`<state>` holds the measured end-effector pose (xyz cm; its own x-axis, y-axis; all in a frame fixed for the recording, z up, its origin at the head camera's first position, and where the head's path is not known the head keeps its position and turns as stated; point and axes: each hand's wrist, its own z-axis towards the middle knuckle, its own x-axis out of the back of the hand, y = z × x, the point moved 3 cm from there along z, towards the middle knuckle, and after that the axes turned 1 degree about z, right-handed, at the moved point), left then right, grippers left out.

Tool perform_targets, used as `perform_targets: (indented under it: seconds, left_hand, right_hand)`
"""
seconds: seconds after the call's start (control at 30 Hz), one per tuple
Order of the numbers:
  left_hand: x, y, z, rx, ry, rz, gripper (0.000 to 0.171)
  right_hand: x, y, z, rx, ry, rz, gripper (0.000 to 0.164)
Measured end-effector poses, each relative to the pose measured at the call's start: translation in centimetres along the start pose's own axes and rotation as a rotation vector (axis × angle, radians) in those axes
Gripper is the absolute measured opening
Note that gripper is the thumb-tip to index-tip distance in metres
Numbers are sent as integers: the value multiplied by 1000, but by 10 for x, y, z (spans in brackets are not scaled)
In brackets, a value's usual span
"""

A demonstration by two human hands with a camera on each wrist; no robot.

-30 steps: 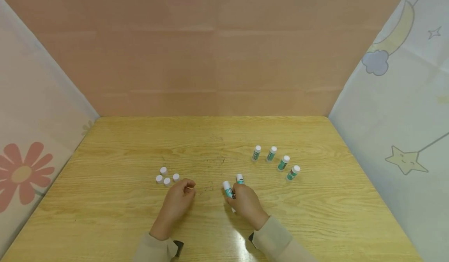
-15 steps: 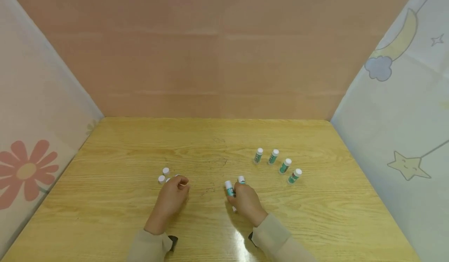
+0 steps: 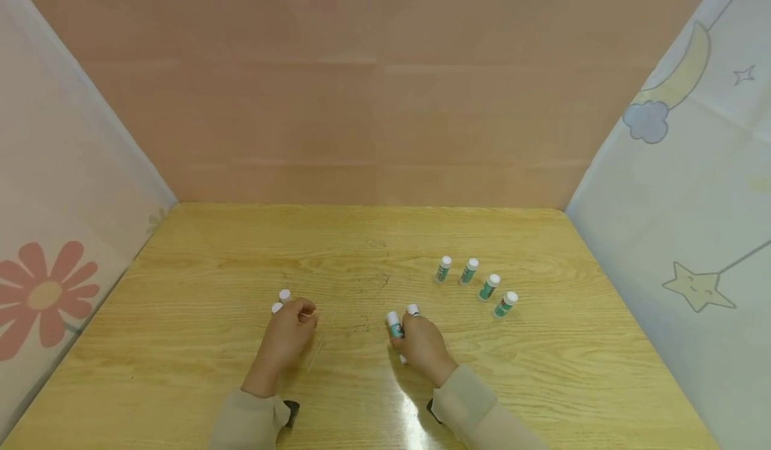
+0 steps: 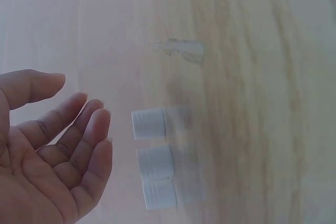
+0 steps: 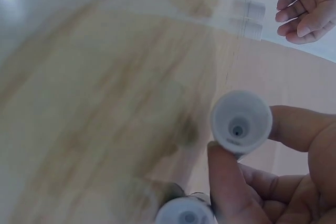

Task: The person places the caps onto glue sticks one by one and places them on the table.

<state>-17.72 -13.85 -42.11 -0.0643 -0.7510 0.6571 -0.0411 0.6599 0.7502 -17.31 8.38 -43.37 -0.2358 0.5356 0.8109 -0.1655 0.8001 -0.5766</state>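
Left hand (image 3: pixel 286 335), thumb apart from loosely bent fingers, nothing held, has shifted toward nine o'clock, putting caps (image 3: pixel 285 294) at its eleven within reach; right hand (image 3: pixel 424 348) pinches a tube (image 3: pixel 394 322) at its ten, second tube (image 3: pixel 413 309) at twelve perhaps gripped too.

The table (image 3: pixel 325 239) leaves passage behind four standing tubes (image 3: pixel 469 273), which obstruct its right.

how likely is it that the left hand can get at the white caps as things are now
Probably yes: the left hand holds nothing and is close to the white caps, and the left wrist view shows nothing blocking the gap between them.
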Motion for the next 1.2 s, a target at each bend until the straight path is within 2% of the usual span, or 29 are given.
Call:
perform_targets:
  seconds: [0.37,0.73,1.0,1.2]
  left_hand:
    - [4,-3,7,-16,17,8,23]
    - [4,-5,12,-97,51,77,19]
    - [5,-7,15,-46,65,147,20]
    - [6,-7,19,-44,74,194,19]
  right_hand:
    - [-3,1,2,1,-19,24,20]
    - [-2,0,3,-5,-20,-19,22]
    - [-4,1,4,-23,-29,-36,22]
    - [-3,1,6,-26,-24,-26,22]
